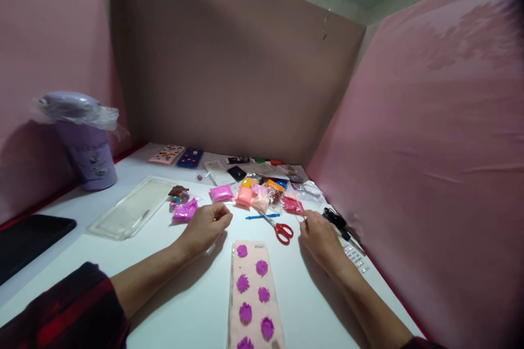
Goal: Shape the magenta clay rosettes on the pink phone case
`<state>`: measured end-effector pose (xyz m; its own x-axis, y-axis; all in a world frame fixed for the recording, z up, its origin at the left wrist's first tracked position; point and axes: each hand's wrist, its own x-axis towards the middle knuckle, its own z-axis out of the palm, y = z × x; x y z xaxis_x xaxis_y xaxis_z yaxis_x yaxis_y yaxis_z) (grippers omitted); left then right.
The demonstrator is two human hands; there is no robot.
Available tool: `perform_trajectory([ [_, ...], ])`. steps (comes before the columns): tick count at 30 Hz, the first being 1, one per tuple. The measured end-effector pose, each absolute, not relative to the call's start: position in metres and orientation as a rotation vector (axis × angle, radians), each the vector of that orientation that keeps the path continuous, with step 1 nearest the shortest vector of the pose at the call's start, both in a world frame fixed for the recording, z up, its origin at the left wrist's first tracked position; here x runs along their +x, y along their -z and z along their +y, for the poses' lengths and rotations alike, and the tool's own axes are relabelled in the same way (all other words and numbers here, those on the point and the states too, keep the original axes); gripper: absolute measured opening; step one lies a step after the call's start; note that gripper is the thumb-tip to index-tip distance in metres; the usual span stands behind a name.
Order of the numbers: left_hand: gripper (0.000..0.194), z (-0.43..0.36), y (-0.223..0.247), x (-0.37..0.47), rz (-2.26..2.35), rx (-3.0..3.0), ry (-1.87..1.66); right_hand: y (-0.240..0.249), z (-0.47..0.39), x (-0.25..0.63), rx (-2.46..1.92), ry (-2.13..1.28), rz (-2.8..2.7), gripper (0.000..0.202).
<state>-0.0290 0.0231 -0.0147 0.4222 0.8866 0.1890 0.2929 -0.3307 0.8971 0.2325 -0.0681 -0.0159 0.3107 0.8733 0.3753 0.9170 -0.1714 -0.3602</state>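
Note:
A pale pink phone case (251,305) with several purple clay tufts lies in front of me on the white table. My left hand (208,224) hovers left of its top end, fingers curled and thumb against them; whatever may be inside is hidden. Beside that hand sits a magenta clay packet (186,211). My right hand (320,233) pinches at the near edge of a red clay packet (292,204). Between the hands lie red-handled scissors (283,232) and a blue clay tool (262,216).
More clay packets (221,193) cluster behind. A clear plastic tray (126,210), a dark phone (33,240) and a purple tumbler (90,158) stand or lie leftward. Decorated cases (190,157) rest at the back. Black-handled tools (341,226) and a gem sheet (357,257) border the right wall.

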Motion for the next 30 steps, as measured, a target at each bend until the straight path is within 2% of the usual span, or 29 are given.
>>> perform_trajectory([
  [3,0.009,0.026,0.01,-0.034,1.078,1.831,-0.782,0.005,-0.074,0.219,-1.964,-0.024,-1.524,0.021],
  [6,0.004,0.026,0.004,-0.041,1.128,1.785,-0.628,0.001,-0.08,0.202,-1.857,-0.338,-1.547,0.018],
  [13,0.015,0.013,-0.004,-0.045,1.075,1.593,-0.259,0.015,-0.085,0.186,-1.768,-0.968,-1.435,0.011],
  [24,0.018,-0.001,-0.006,-0.034,0.985,1.471,-0.155,0.021,-0.075,0.178,-1.712,-1.18,-1.331,0.016],
  [30,0.025,-0.002,-0.007,-0.028,1.04,1.466,-0.315,0.019,-0.076,0.177,-1.66,-1.209,-1.287,0.017],
])
